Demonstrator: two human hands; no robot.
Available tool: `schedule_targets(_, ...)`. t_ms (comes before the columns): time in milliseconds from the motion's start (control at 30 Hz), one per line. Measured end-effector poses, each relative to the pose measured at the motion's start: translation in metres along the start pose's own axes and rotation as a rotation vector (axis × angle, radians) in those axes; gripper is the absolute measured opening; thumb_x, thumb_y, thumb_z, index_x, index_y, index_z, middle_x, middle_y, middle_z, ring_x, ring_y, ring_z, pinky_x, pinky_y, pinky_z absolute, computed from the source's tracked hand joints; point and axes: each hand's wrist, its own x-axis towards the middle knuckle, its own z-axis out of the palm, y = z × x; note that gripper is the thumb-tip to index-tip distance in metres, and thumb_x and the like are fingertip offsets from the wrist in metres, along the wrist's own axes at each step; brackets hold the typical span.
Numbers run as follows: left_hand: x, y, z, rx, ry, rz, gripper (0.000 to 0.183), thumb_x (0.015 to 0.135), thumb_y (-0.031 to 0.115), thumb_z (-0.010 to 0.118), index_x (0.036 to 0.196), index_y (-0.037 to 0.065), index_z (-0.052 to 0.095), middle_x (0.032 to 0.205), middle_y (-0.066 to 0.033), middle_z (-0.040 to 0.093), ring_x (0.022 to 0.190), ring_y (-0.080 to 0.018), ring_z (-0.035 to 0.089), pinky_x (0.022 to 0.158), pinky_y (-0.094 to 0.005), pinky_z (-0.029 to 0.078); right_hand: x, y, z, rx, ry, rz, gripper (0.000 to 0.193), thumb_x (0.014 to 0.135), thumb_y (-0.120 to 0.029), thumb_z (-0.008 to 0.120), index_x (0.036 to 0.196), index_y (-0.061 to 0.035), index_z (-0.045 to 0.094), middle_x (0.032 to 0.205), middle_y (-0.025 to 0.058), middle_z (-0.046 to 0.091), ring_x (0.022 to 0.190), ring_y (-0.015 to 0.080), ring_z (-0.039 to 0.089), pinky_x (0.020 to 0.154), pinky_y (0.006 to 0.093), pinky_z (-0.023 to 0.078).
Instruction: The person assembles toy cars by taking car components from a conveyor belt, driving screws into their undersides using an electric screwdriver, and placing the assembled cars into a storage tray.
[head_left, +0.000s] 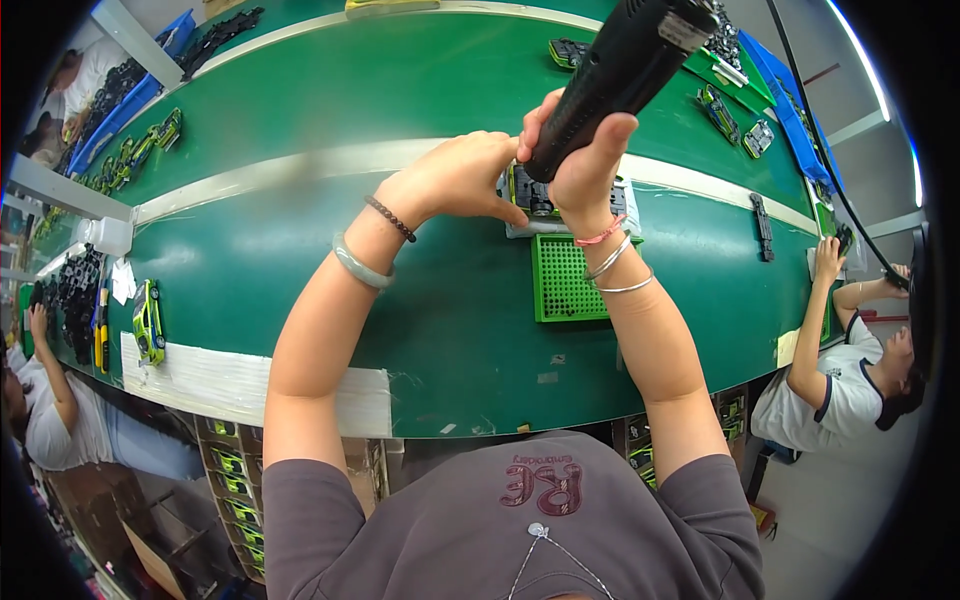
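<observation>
My right hand (582,160) is wrapped round a thick black power screwdriver (622,75), which slants up and to the right. Below it, a toy car (522,190) in black and lime green lies in a pale holder (629,212). My left hand (462,178) grips the car's left side, thumb bent toward its near edge and fingers at the far side. Part of the car is hidden behind my right hand and wrist, and the screwdriver's tip cannot be made out.
A green perforated tray (562,285) sits just nearer than the holder. One finished-looking green car (149,322) stands at left, and a black strip-shaped part (762,227) lies at right. Blue bins (785,100) line the far right. Co-workers sit at both sides; a black cable (815,120) hangs at right.
</observation>
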Motion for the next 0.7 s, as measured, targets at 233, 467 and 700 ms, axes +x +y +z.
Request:
schedule_targets(233, -0.002, -0.005, 0.004, -0.048, 0.015, 0.001, 0.05, 0.058, 0.033, 0.081, 0.081, -0.001, 0.053, 0.076, -0.0162, 0.059, 0.077, -0.0326, 0.058, 0.069, -0.0377, 0.047, 0.002, -0.003, 0.014, -0.024, 0.022, -0.097, 0.077, 0.076, -0.074, 0.042, 0.065, 0.0021, 0.051, 0.051, 0.0051, 0.05, 0.043, 0.0103, 0.051, 0.04, 0.0221, 0.038)
schedule_targets(467, -0.002, -0.001, 0.0, -0.058, -0.013, 0.007, 0.051, 0.058, 0.033, 0.081, 0.082, -0.002, 0.053, 0.078, -0.0175, 0.06, 0.08, -0.0335, 0.058, 0.07, -0.0386, 0.047, 0.002, -0.002, 0.011, -0.014, -0.016, -0.073, 0.078, 0.076, -0.074, 0.041, 0.066, 0.0022, 0.052, 0.051, 0.0046, 0.051, 0.042, 0.0105, 0.05, 0.04, 0.022, 0.038)
schedule_targets(700, 0.001, -0.002, -0.003, -0.077, 0.0, 0.008, 0.053, 0.064, 0.024, 0.079, 0.105, 0.0, 0.055, 0.103, -0.0134, 0.06, 0.099, -0.0278, 0.057, 0.087, -0.0351, 0.045, -0.006, -0.04, -0.029, 0.135, 0.065, -0.055, 0.096, 0.063, -0.09, 0.02, 0.09, -0.0024, 0.048, 0.061, 0.0092, 0.051, 0.051, 0.0181, 0.051, 0.048, 0.0288, 0.044)
